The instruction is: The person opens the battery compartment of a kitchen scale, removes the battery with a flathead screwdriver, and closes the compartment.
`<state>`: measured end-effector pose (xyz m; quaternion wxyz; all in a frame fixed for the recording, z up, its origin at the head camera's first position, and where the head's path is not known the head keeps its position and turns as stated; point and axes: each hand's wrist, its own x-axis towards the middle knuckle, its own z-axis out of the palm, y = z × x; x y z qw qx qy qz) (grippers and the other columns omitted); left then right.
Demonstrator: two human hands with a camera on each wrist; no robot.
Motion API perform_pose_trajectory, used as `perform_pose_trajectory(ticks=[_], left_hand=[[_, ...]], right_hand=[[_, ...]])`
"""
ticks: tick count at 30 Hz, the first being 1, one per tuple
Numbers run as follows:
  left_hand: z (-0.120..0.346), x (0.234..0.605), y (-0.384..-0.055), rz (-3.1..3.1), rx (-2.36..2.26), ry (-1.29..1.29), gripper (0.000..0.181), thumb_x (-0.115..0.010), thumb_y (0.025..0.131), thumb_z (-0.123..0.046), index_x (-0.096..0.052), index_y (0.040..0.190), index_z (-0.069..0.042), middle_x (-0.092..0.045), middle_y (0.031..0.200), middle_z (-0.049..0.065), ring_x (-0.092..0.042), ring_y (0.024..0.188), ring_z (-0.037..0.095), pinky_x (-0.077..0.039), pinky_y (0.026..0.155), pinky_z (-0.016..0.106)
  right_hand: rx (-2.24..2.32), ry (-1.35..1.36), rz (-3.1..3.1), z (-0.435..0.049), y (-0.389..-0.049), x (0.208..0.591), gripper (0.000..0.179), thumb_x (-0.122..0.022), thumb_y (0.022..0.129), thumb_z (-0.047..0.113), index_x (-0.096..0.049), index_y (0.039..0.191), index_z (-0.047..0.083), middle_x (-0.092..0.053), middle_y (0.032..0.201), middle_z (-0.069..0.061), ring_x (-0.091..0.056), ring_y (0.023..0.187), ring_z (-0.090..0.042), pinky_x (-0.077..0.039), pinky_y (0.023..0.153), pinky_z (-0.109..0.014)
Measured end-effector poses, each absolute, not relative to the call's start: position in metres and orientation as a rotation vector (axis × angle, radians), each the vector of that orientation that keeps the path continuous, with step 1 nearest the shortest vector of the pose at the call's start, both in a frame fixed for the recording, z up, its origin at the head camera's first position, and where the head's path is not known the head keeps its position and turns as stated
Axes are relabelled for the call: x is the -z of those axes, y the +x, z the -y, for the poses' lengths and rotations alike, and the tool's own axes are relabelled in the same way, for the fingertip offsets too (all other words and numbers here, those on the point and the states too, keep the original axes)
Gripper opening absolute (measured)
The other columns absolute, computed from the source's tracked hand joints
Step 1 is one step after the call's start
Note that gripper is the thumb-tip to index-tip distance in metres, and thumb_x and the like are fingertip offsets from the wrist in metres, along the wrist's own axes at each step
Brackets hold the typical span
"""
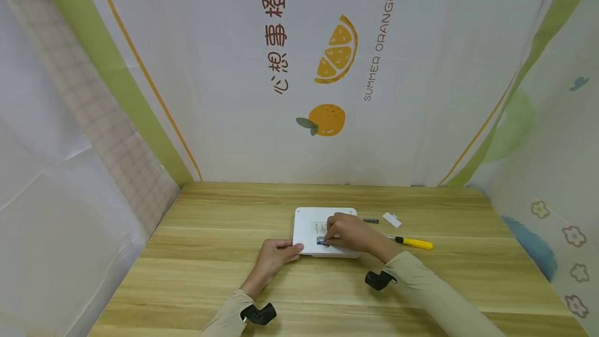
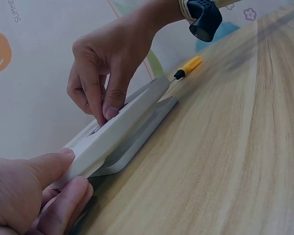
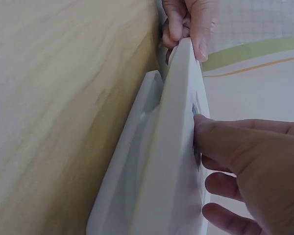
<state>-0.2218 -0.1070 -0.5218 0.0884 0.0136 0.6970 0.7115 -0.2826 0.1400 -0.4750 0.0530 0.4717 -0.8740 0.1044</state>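
A white flat device (image 1: 304, 222) with rounded corners lies on the table, its labelled side with the battery compartment facing up. At its near left corner my left hand (image 1: 276, 256) grips the edge, thumb on top and fingers underneath. My right hand (image 1: 351, 230) is over the compartment, thumb and index finger pinching at a small bluish battery (image 1: 320, 241) in the recess. In the left wrist view the right hand (image 2: 110, 63) reaches down from above, its fingertips at the opening. The right wrist view shows its thumb (image 3: 210, 132) at the recess; the fingertips hide most of the battery.
Right of the device lie a dark battery (image 1: 371, 220), a small white cover (image 1: 392, 219) and a screwdriver (image 1: 416, 243) with a yellow and black handle. Beneath the device's body is a wider pale lower part (image 2: 137, 149). Printed cloth (image 1: 234, 118) hangs behind the wooden table (image 1: 224, 212).
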Motion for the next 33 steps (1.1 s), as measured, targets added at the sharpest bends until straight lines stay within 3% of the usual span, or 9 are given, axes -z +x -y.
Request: perform_pose_trajectory(ticks=[16,27,33], left_hand=[[0.108,0.526,-0.224,-2.077,-2.118,0.068,0.034,-0.077,0.092,-0.006,-0.067,0.113,0.02,-0.073,0.107,0.026,-0.073,0.089,0.017,-0.065,0.081,0.027],[0.107,0.524,-0.223,-2.102,-2.112,0.064,0.034,-0.075,0.092,-0.004,-0.066,0.113,0.021,-0.071,0.109,0.029,-0.073,0.094,0.024,-0.065,0.082,0.029],[0.108,0.526,-0.224,-2.101,-2.104,0.049,0.035,-0.077,0.092,-0.006,-0.067,0.113,0.02,-0.072,0.108,0.028,-0.074,0.094,0.024,-0.065,0.082,0.028]], right_hand=[[-0.35,1.454,2.66,-0.137,-0.288,0.474,0.009,-0.082,0.088,0.026,-0.084,0.089,0.017,-0.064,0.081,0.01,-0.049,0.074,-0.003,-0.046,0.062,-0.016],[-0.64,1.346,2.655,-0.165,-0.289,0.453,0.006,-0.08,0.09,0.018,-0.083,0.092,0.013,-0.069,0.086,0.007,-0.062,0.079,-0.005,-0.059,0.066,-0.023],[-0.703,1.251,2.721,-0.192,-0.291,0.441,0.006,-0.08,0.089,0.014,-0.083,0.094,0.013,-0.069,0.088,0.008,-0.063,0.081,-0.007,-0.059,0.067,-0.025]])
